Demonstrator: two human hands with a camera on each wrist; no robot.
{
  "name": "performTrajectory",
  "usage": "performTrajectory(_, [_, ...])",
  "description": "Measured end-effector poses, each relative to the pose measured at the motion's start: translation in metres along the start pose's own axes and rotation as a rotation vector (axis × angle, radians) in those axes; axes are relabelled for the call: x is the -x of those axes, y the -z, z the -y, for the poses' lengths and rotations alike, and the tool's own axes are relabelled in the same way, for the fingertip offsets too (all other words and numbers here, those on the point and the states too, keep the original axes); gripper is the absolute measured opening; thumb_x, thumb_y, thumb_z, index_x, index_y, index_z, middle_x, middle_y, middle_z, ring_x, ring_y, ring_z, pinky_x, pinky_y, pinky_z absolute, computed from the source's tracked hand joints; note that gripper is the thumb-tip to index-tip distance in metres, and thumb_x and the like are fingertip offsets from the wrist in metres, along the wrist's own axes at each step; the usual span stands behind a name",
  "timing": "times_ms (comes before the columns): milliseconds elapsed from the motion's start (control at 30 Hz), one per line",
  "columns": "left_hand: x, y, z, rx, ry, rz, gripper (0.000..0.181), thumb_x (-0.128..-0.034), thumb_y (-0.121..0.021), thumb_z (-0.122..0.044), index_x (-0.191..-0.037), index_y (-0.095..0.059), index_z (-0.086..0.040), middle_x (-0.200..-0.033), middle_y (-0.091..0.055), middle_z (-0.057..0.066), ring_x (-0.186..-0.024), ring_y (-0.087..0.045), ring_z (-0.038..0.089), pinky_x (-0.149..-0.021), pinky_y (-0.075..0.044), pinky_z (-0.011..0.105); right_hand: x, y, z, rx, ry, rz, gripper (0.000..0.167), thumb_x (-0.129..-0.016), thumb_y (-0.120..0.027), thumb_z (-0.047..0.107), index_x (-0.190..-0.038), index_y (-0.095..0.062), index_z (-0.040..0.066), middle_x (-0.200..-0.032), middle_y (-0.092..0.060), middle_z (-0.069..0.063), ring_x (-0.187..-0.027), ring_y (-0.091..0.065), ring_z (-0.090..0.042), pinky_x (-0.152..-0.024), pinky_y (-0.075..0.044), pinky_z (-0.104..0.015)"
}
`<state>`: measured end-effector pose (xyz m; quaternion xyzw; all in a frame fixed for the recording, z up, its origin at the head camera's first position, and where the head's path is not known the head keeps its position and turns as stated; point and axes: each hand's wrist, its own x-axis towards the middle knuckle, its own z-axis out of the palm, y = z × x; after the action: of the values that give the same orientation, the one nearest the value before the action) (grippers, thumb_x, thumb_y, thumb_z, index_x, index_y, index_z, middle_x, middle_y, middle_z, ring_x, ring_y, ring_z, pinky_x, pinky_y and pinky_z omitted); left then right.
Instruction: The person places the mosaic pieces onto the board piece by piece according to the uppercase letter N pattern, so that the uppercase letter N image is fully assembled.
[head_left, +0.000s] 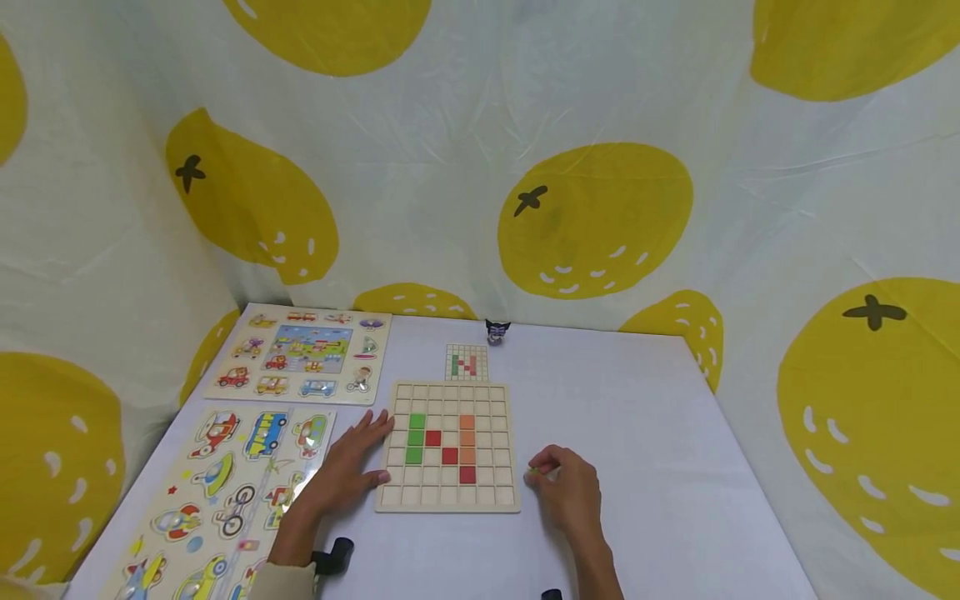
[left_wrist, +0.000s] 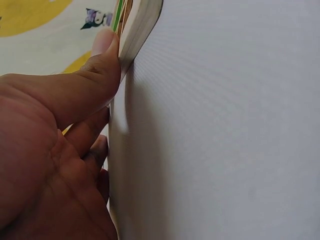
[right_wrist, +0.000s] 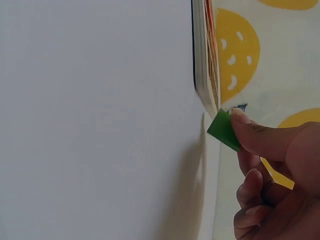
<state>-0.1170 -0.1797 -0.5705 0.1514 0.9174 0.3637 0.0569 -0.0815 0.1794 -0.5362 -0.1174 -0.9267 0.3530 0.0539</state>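
A wooden grid board [head_left: 427, 504] lies in the middle of the white table, with a column of green tiles [head_left: 416, 438], a diagonal of red tiles [head_left: 450, 456] and a column of orange tiles [head_left: 467, 439] in its squares. My left hand [head_left: 348, 467] touches the board's left edge with extended fingers; the left wrist view shows the thumb against the rim. Just off the board's right side, my right hand [head_left: 566, 492] pinches a green square tile [right_wrist: 223, 131] between thumb and fingers. Beyond the board lies a small pattern card [head_left: 467, 363] with a matching coloured grid.
Two picture puzzle boards lie on the left: a city-scene one [head_left: 375, 367] at the back and a vehicle one [head_left: 195, 475] nearer me. A small dark figurine [head_left: 496, 332] stands near the back edge. A lemon-print curtain [head_left: 420, 208] hangs around the table [head_left: 637, 417].
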Motion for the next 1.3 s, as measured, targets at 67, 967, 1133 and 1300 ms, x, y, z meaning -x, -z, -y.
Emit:
performTrajectory(67, [0.000, 0.001, 0.000, 0.004, 0.001, -0.001, 0.093, -0.0843, -0.087, -0.012, -0.165, -0.040, -0.013, -0.175, -0.031, 0.008, -0.166, -0.015, 0.039, -0.134, -0.012, 0.061, 0.002, -0.004, 0.005, -0.020, 0.021, -0.011, 0.024, -0.076, -0.092, 0.007, -0.082, -0.074, 0.021, -0.076, -0.068, 0.008, -0.068, -0.051, -0.011, -0.061, -0.037, -0.024])
performTrajectory(967, [0.000, 0.004, -0.002, -0.022, 0.017, 0.020, 0.092, -0.0859, -0.087, -0.014, -0.165, -0.040, -0.013, -0.176, -0.029, 0.007, -0.167, -0.014, 0.038, -0.135, -0.013, 0.059, 0.019, -0.066, 0.077, -0.173, 0.110, 0.160, 0.023, -0.079, -0.092, 0.010, -0.080, -0.072, 0.022, -0.068, -0.063, 0.012, -0.065, -0.053, -0.007, -0.058, -0.041, -0.020])
performTrajectory(1133, [-0.001, 0.005, -0.005, -0.022, 0.032, 0.025, 0.091, -0.0856, -0.087, -0.014, -0.164, -0.041, -0.013, -0.176, -0.029, 0.008, -0.167, -0.014, 0.038, -0.135, -0.013, 0.060, 0.019, -0.079, 0.090, -0.140, 0.134, 0.192, 0.022, -0.080, -0.091, 0.012, -0.080, -0.072, 0.022, -0.066, -0.061, 0.013, -0.061, -0.052, -0.005, -0.054, -0.040, -0.021])
performTrajectory(1300, [-0.003, 0.003, -0.004, -0.029, 0.044, 0.038, 0.090, -0.0860, -0.087, -0.014, -0.164, -0.042, -0.013, -0.176, -0.029, 0.008, -0.167, -0.014, 0.037, -0.135, -0.013, 0.060, 0.019, -0.083, 0.100, -0.120, 0.158, 0.177, 0.021, -0.081, -0.091, 0.012, -0.078, -0.072, 0.021, -0.062, -0.060, 0.012, -0.058, -0.051, -0.003, -0.053, -0.038, -0.021])
